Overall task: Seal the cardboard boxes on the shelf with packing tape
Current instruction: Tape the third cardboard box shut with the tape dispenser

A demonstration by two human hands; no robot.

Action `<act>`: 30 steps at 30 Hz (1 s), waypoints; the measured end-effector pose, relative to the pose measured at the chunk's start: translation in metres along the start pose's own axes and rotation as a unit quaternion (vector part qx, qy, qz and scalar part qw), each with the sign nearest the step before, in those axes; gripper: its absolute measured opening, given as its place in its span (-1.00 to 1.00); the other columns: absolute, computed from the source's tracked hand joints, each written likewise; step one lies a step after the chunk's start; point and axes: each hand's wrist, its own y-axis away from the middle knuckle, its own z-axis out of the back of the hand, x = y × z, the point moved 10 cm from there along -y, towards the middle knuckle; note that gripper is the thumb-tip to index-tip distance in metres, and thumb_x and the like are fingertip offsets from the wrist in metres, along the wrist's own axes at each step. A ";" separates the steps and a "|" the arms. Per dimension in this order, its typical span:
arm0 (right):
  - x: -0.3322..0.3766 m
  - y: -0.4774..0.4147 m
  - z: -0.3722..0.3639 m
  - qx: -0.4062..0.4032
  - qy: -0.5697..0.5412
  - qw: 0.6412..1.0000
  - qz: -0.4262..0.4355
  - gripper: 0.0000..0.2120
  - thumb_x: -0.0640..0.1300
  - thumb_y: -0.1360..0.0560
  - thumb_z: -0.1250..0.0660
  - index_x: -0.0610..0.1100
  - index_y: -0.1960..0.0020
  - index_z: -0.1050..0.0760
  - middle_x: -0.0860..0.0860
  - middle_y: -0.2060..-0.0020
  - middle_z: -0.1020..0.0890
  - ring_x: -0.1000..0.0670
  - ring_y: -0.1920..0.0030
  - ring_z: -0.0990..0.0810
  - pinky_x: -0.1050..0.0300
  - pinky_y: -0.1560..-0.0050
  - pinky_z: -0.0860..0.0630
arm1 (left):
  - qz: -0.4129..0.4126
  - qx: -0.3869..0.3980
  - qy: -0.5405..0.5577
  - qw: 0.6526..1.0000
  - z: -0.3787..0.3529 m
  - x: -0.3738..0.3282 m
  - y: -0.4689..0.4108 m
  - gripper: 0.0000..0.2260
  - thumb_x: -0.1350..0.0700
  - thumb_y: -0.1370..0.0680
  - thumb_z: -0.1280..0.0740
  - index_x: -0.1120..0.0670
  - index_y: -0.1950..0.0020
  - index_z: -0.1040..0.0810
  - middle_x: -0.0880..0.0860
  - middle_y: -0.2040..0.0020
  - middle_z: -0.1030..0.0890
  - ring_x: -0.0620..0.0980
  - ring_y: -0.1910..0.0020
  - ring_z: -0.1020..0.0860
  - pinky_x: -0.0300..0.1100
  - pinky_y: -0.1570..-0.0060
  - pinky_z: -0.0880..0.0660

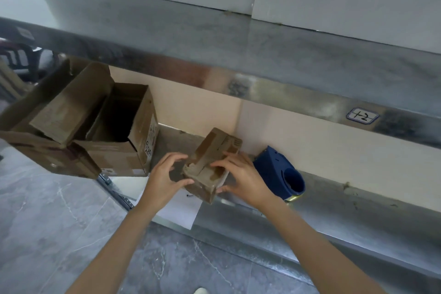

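Small box (211, 148) between open boxes (112, 153) and blue tape dispenser (272, 166)

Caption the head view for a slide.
Left hand and right hand hold a small cardboard box beside a blue tape dispenser.

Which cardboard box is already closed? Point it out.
The small box beside the blue tape dispenser, flaps down and taped; the two bigger boxes stand open.
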 end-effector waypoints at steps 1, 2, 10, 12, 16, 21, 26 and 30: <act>0.004 -0.003 -0.003 -0.006 -0.003 1.000 -0.006 -0.41 0.00 -0.34 -0.56 0.00 -0.33 -0.49 0.00 -0.27 -0.56 -0.08 -0.39 -0.40 -0.12 -0.45 -0.27 | 0.004 -0.005 -0.009 1.000 0.005 0.004 -0.001 -0.49 0.15 -0.31 -0.62 0.01 -0.19 -0.54 -0.17 -0.17 -0.51 -0.25 -0.18 -0.49 -0.24 -0.21 -0.45; 0.008 -0.005 -0.004 -0.016 0.001 1.000 -0.012 -0.44 -0.02 -0.36 -0.55 0.00 -0.32 -0.50 0.00 -0.22 -0.56 -0.09 -0.32 -0.46 -0.10 -0.33 -0.41 | 0.003 -0.011 -0.021 1.000 0.009 0.006 -0.001 -0.52 0.16 -0.31 -0.62 0.03 -0.15 -0.53 -0.14 -0.14 -0.51 -0.21 -0.14 -0.50 -0.21 -0.18 -0.47; 0.037 -0.019 -0.009 -0.117 0.127 0.985 -0.011 -0.37 0.12 -0.27 -0.58 0.00 -0.28 -0.51 0.02 -0.16 -0.58 -0.09 -0.18 -0.55 -0.11 -0.19 -0.46 | 0.044 0.008 0.030 0.999 0.003 0.024 0.004 -0.40 -0.08 -0.47 -0.48 0.03 -0.44 -0.38 -0.14 -0.27 -0.33 -0.17 -0.18 -0.45 0.00 -0.19 -0.52; 0.033 -0.023 -0.008 -0.107 0.137 0.985 -0.017 -0.28 0.13 -0.25 -0.59 0.03 -0.35 -0.46 0.02 -0.24 -0.54 -0.09 -0.24 -0.52 -0.12 -0.21 -0.44 | 0.059 0.026 0.052 0.997 -0.003 0.026 0.004 -0.11 -0.35 -0.30 -0.48 0.02 -0.50 -0.30 -0.20 -0.31 -0.27 -0.14 -0.24 -0.41 -0.09 -0.22 -0.50; -0.010 -0.019 0.007 -0.076 0.115 0.983 -0.120 -0.15 0.15 -0.33 -0.54 0.11 -0.52 -0.25 0.09 -0.51 -0.26 -0.05 -0.51 -0.19 -0.10 -0.47 -0.17 | 0.056 0.029 0.073 0.995 -0.008 0.034 0.000 0.01 -0.43 -0.17 -0.47 -0.04 -0.52 -0.27 -0.25 -0.33 -0.24 -0.14 -0.29 -0.40 -0.03 -0.25 -0.51; -0.051 -0.001 0.014 -0.043 -0.081 0.973 -0.212 -0.25 -0.18 -0.44 -0.51 0.08 -0.52 -0.25 0.14 -0.53 -0.17 0.03 -0.48 -0.26 0.08 -0.46 -0.28 | 0.045 0.073 0.118 0.989 -0.008 0.044 -0.008 -0.10 -0.32 -0.24 -0.52 -0.20 -0.51 -0.23 -0.30 -0.38 -0.19 -0.26 -0.39 -0.33 -0.06 -0.33 -0.48; -0.046 0.013 0.013 -0.081 -0.077 0.972 -0.208 -0.36 -0.26 -0.38 -0.54 -0.09 -0.41 -0.42 0.05 -0.39 -0.31 0.02 -0.36 -0.36 0.05 -0.36 -0.43 | 0.051 0.125 0.115 0.984 -0.010 0.054 -0.020 -0.34 -0.07 -0.45 -0.51 -0.32 -0.42 -0.24 -0.33 -0.32 -0.41 -0.20 -0.35 -0.42 -0.04 -0.32 -0.46; -0.040 0.026 0.012 -0.125 -0.057 0.969 -0.206 -0.40 -0.21 -0.35 -0.58 -0.10 -0.34 -0.47 0.10 -0.28 -0.32 -0.01 -0.27 -0.43 0.56 -0.14 -0.36 | 0.062 0.143 0.098 0.983 -0.015 0.052 -0.031 -0.41 -0.09 -0.45 -0.50 -0.36 -0.31 -0.22 -0.44 -0.20 -0.39 -0.34 -0.22 -0.41 -0.23 -0.16 -0.38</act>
